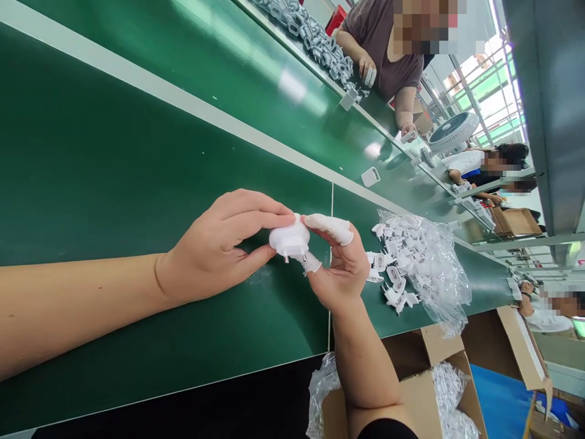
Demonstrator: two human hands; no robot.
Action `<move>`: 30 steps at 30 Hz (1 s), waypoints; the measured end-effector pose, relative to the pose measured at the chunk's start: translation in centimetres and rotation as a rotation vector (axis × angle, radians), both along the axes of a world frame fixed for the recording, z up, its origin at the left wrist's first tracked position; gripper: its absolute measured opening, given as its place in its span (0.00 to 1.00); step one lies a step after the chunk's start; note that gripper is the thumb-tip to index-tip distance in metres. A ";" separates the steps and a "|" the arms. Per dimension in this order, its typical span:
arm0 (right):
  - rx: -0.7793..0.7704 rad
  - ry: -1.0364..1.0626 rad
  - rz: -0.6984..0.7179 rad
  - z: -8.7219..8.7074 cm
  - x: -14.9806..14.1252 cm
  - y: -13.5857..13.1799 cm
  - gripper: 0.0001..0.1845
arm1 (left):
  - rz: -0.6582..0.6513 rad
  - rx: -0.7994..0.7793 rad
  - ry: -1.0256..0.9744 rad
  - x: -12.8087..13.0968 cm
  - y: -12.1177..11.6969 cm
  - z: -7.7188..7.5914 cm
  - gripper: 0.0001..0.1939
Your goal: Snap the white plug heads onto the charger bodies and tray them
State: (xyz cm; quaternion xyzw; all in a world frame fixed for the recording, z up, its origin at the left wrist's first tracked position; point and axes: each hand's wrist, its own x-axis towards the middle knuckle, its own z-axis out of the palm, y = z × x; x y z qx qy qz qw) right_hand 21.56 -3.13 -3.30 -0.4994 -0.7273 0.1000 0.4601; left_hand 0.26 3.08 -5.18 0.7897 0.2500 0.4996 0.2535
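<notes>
Between my two hands is a white two-pin plug adapter (pixel 290 239), its metal pins pointing down toward me. My left hand (pixel 223 244) grips its left side, thumb below and fingers along the top. From the other side, my right hand (pixel 340 259) pinches the adapter with thumb and fingertips, which wear white finger covers. Both hands are held just above the green worktable (pixel 137 341). To the right of my right hand lies a heap of white plug pieces (pixel 397 262), spilling from a clear plastic bag (pixel 445 274).
Beyond a pale dividing strip (pixel 183 100) runs a green conveyor belt (pixel 256 79) carrying a white charger (pixel 370 177). Opposite, a co-worker (pixel 388 67) sits by a pile of grey-white parts (pixel 311 39). An open cardboard box (pixel 420 396) with plastic bags stands below the table edge, near my right arm.
</notes>
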 end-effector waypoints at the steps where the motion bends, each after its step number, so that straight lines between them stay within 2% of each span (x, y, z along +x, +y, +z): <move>1: 0.013 0.012 0.014 0.0 0.0 0.0 0.19 | 0.001 -0.001 -0.003 0.0 0.0 -0.1 0.14; 4: 0.031 0.042 0.041 -0.2 0.2 0.0 0.21 | 0.005 -0.008 0.006 0.1 -0.1 -0.2 0.13; 9: -0.053 0.019 -0.016 -0.5 0.0 0.2 0.26 | 0.039 -0.046 0.062 0.2 -0.3 -0.1 0.12; 13: -0.152 -0.028 -0.063 0.4 1.0 0.5 0.31 | 0.114 -0.143 0.087 0.3 -0.4 -0.5 0.10; 15: -0.217 -0.143 -0.194 1.5 2.6 0.3 0.30 | 0.220 -0.281 0.121 0.3 -0.1 -0.7 0.15; 17: -0.333 -0.315 -0.414 2.5 4.9 0.0 0.30 | 0.276 -0.436 0.149 0.3 0.3 -0.6 0.20; 19: -0.527 -0.481 -0.621 3.1 7.2 -0.4 0.32 | 0.237 -0.574 0.125 0.4 0.9 -0.3 0.23; 21: -0.693 -0.564 -0.719 3.1 8.7 -0.5 0.31 | 0.170 -0.722 0.052 0.5 1.7 0.2 0.26; 24: -0.738 -0.564 -0.718 2.5 9.1 0.1 0.28 | 0.137 -0.858 -0.011 1.3 4.0 1.2 0.27; 27: -0.700 -0.547 -0.691 2.0 8.3 1.1 0.29 | 0.203 -0.796 0.019 2.1 8.3 2.2 0.31; 30: -0.643 -0.497 -0.651 1.8 7.6 1.9 0.29 | 0.369 -0.697 0.087 2.1 13.8 3.0 0.40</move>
